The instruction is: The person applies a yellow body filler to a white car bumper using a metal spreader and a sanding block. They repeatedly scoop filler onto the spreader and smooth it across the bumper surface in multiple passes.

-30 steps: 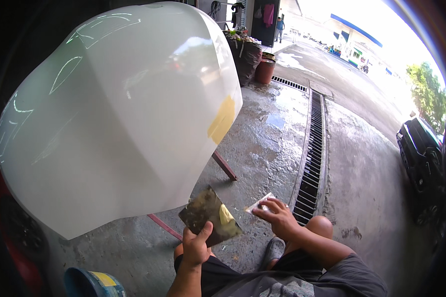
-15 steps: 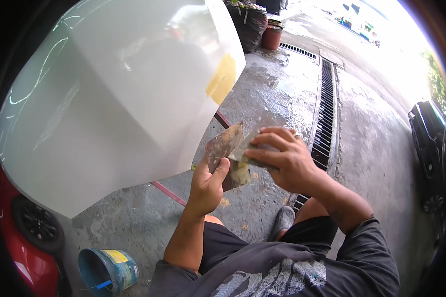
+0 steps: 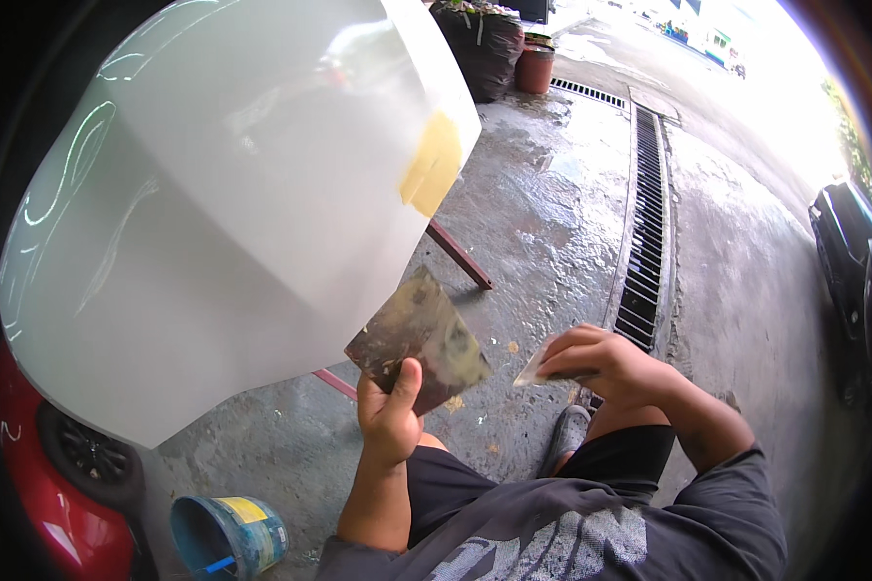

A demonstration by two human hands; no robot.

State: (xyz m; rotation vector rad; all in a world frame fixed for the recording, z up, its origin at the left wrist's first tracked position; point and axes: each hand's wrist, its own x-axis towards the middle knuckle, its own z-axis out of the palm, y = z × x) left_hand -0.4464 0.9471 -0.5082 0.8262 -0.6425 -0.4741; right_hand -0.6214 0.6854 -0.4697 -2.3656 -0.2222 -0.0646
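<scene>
My left hand [image 3: 389,424] grips a stained square mixing board [image 3: 419,334] by its lower edge, thumb on top, fingers hidden beneath it. Smears of dried filler and a pale yellowish streak mark the board's face. To its right, apart from it, my right hand [image 3: 612,366] is closed around a thin, flat putty spreader [image 3: 530,368], most of which is hidden by the fingers. In front of me and to the left stands a white car hood [image 3: 213,252]. A yellow filler patch [image 3: 432,165] covers part of its right edge.
Reddish metal legs [image 3: 460,254] show under the hood. A blue bucket [image 3: 228,533] sits at lower left, near a red car [image 3: 53,484]. A drain grate [image 3: 642,232] crosses the wet floor. Beyond are a black bag [image 3: 477,53], a reddish bucket [image 3: 534,70] and a dark car [image 3: 843,252].
My right hand has drawn the spreader off the board, moving down and right. The board has tilted so that more of its face shows. The view has shifted slightly.
</scene>
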